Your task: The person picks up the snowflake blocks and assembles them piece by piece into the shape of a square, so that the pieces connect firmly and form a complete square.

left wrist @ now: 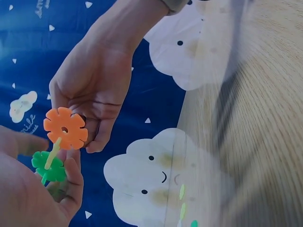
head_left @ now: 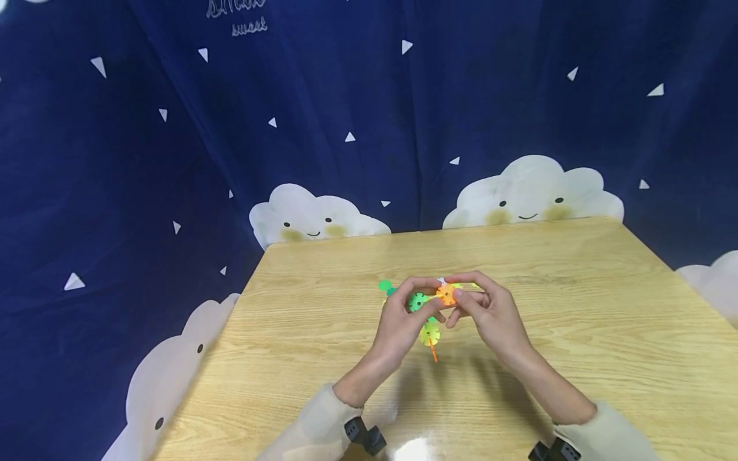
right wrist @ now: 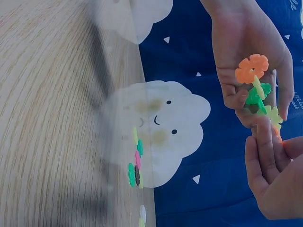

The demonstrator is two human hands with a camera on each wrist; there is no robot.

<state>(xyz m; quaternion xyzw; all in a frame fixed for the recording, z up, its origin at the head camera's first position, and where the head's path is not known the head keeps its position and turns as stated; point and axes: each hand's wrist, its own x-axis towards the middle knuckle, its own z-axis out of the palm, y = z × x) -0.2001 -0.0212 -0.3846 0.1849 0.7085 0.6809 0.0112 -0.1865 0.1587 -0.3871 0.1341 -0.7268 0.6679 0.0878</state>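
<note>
Both hands meet above the table on a short chain of notched plastic snowflake discs. My left hand [head_left: 400, 323] holds the chain around its green disc [head_left: 418, 301], with thumb and forefinger reaching toward the orange disc. My right hand [head_left: 491, 317] pinches that orange disc [head_left: 447, 294] between thumb and fingers. Below the hands hangs a yellow-green disc [head_left: 429, 333] with another orange disc [head_left: 434, 351] slotted in edge-on. In the left wrist view this lower orange disc [left wrist: 65, 127] shows its face, joined to a yellow disc [left wrist: 53, 153]. Fingers partly cover the upper joints.
Behind the hands lie more discs on the wooden table [head_left: 300, 301], among them a green disc [head_left: 385, 285]. Several coloured discs, including a pink disc [right wrist: 138, 160], lie near the table's far edge in the right wrist view. A dark blue curtain [head_left: 346, 83] hangs behind.
</note>
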